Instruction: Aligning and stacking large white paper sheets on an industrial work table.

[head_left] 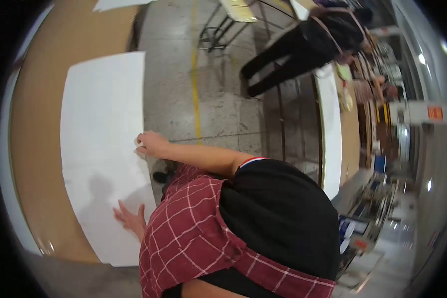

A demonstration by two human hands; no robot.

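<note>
A large white sheet (102,109) lies on a brown tabletop (35,149). On its lower part my left hand (130,218) rests with the fingers spread, holding nothing I can see. My right hand (153,144) is at the sheet's edge on the floor side, thumb and fingers curled together. Something small and pale (138,142) shows between these fingertips, too blurred against the white to name. A shadow falls on the sheet near my left hand.
My body, in a red checked apron (184,218), is close against the table edge. Beyond the grey floor (174,94) with its yellow line, a person in dark clothes (303,44) stands by another long table (331,129). A wheeled stand (238,11) is at the top.
</note>
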